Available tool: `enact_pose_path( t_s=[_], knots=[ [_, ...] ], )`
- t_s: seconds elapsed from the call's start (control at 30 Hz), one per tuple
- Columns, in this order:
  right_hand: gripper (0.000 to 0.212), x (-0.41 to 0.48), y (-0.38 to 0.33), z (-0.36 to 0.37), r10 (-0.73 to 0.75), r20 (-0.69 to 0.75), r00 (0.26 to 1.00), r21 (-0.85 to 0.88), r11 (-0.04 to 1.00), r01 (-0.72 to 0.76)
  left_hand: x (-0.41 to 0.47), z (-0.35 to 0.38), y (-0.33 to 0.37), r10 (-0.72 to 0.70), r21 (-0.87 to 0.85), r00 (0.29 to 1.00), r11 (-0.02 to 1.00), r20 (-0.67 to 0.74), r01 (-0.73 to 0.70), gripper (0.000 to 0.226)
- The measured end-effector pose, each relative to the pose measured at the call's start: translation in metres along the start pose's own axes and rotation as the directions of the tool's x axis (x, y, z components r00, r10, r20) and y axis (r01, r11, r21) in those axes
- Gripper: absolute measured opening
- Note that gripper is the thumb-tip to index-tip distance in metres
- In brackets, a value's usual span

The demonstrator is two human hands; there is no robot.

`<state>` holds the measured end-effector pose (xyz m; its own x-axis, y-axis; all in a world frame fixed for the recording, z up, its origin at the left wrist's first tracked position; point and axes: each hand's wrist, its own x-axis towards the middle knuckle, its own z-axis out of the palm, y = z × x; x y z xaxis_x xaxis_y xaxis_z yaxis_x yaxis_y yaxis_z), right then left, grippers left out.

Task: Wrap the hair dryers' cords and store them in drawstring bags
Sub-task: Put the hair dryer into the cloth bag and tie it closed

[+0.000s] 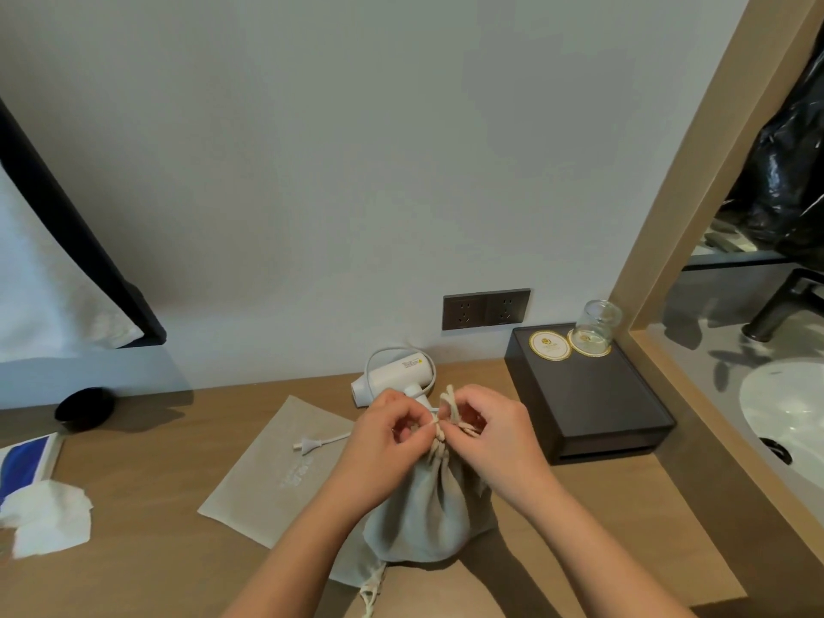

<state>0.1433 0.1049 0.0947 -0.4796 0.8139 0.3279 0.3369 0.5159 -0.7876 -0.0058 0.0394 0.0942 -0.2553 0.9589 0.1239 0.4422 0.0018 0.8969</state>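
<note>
On the wooden worktop (pixel 156 550) a bulging grey drawstring bag (pixel 423 506) stands upright with its neck gathered. The left hand (pixel 388 432) and right hand (pixel 495 428) each pinch its cream drawstring (pixel 448 405) just above that neck. Behind the hands a white hair dryer (pixel 392 376) lies on its side, its plug (pixel 307 446) resting on a flat bag (pixel 267 475) to the left, while a dark box (pixel 588 394) carrying a glass (pixel 597 323) sits to the right, below a wall socket (pixel 486 307).
</note>
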Motion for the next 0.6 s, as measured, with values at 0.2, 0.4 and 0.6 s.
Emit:
enact_pose_path(
  t_s=[0.2, 0.4, 0.6],
  knots=[
    [0.02, -0.006, 0.017, 0.021, -0.114, -0.206, 0.972, -0.016, 0.993, 0.113, -0.004, 0.004, 0.0, -0.068, -0.138, 0.996, 0.989, -0.052, 0.061, 0.019],
    [0.01, -0.012, 0.023, 0.03, -0.093, -0.286, 0.954, 0.123, 0.983, 0.133, -0.004, 0.002, -0.002, -0.184, -0.279, 0.982, 0.946, -0.038, 0.167, 0.011],
    [0.017, -0.018, 0.026, 0.031, -0.089, -0.281, 0.956, 0.178, 0.974, 0.143, 0.001, -0.004, -0.006, -0.158, -0.27, 0.976, 0.943, 0.147, 0.193, 0.014]
  ],
)
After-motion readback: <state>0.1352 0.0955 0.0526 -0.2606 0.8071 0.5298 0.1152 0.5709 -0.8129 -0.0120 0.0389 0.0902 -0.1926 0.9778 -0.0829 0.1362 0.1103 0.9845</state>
